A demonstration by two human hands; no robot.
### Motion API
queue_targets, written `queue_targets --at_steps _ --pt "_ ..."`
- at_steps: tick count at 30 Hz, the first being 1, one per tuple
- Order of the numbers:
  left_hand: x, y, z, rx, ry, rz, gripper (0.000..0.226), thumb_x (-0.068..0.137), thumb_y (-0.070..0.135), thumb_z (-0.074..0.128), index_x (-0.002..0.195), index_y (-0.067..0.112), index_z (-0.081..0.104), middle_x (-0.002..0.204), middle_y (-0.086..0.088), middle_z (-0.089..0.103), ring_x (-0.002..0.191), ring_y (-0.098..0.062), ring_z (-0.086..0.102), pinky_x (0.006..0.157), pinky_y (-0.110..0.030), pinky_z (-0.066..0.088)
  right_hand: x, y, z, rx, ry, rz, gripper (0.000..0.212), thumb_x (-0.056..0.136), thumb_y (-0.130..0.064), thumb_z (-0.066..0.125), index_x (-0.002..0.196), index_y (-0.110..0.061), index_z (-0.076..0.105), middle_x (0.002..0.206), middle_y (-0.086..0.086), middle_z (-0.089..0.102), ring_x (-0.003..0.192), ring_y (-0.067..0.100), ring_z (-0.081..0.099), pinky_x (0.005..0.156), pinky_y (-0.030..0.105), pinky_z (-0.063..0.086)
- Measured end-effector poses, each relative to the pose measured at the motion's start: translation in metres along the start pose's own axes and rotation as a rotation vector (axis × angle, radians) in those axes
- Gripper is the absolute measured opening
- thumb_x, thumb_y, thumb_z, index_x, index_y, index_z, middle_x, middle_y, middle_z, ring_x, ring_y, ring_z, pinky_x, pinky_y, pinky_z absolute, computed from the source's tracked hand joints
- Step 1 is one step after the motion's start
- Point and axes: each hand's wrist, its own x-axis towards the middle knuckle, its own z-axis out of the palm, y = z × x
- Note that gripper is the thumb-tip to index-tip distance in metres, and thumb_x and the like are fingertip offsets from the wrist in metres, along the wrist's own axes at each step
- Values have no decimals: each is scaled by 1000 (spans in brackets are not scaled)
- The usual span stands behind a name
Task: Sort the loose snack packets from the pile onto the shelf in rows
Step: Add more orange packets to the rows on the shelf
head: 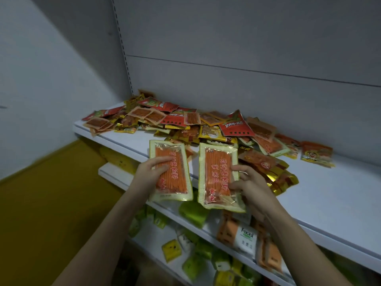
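Near field: left hand [151,172] pinches one orange stick-snack packet [170,171], thumb curled over its face, fingers behind; right hand [250,185] grips a second matching packet [220,177] at its right edge, fingers curled round it; both packets held side by side just above the shelf's [329,195] front edge, not touching each other; long axes run roughly 12 to 6 o'clock, near ends overhanging the lip.

Mid field: bare shelf surface lies at 3 o'clock of the right hand, so the right hand is nearer to open laying space; judgement: a row could start there.

Far field: the pile [195,124] sits at 12 o'clock of both hands, spread toward 10 and 2 o'clock, against the back panel [247,58].
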Motion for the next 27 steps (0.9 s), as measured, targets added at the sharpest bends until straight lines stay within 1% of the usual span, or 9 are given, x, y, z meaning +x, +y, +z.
queue_targets --at_steps 2,4,9,12,15,17,21,24,27 --pt "-16 -3 13 13 -44 -30 18 101 22 57 107 20 74 110 -14 72 96 -30 73 81 -43 61 -6 2 7 23 -61 5 44 84 15 59 117 -13 58 115 14 67 94 41 68 85 58 52" --pt "-31 -5 26 -1 -93 -61 24 101 29 57 111 14 72 102 -13 76 92 -30 75 85 -47 60 -9 3 19 55 -115 16 44 84 17 58 117 -12 58 114 14 67 97 38 70 87 55 56" --pt "-37 -2 29 -67 -64 0 28 90 18 72 117 13 67 99 -6 78 87 -24 76 72 -34 61 -9 -5 41 -22 -188 -32 45 85 12 65 119 -14 53 114 13 68 94 28 72 71 37 60" --pt "-28 1 24 -90 -22 7 29 90 12 72 118 15 66 103 -8 77 87 -25 76 72 -37 61 -4 -14 46 -292 -168 -148 45 88 -5 70 123 -20 48 112 7 57 89 20 66 58 24 52" --pt "-15 5 17 -127 5 38 33 91 11 71 121 20 61 111 -10 74 88 -25 76 72 -37 62 19 -19 38 -487 17 -298 35 94 -21 66 124 -20 49 109 0 55 90 18 61 65 28 49" --pt "-4 6 13 -152 9 81 48 91 8 71 130 29 52 114 -6 70 90 -25 75 70 -38 62 42 -25 27 -646 130 -381 25 95 -27 64 117 -18 54 104 -2 60 87 14 59 64 27 46" --pt "17 4 14 -203 -56 148 69 91 -1 67 141 40 42 122 2 64 102 -22 72 75 -41 63 88 -29 7 -1064 288 -523 12 93 -12 61 104 -12 67 104 8 66 89 24 59 64 31 36" --pt "32 3 18 -151 -97 169 48 95 3 64 130 35 60 134 5 55 104 -19 70 74 -36 62 109 -27 2 -1323 291 -548 16 93 -10 57 103 -14 69 105 9 63 97 31 61 67 35 41" --pt "47 3 20 -109 -136 156 30 97 5 63 112 30 72 134 2 59 110 -21 68 83 -42 62 124 -26 5 -1487 278 -583 16 93 -25 59 104 -19 70 104 5 61 97 28 61 68 32 43"
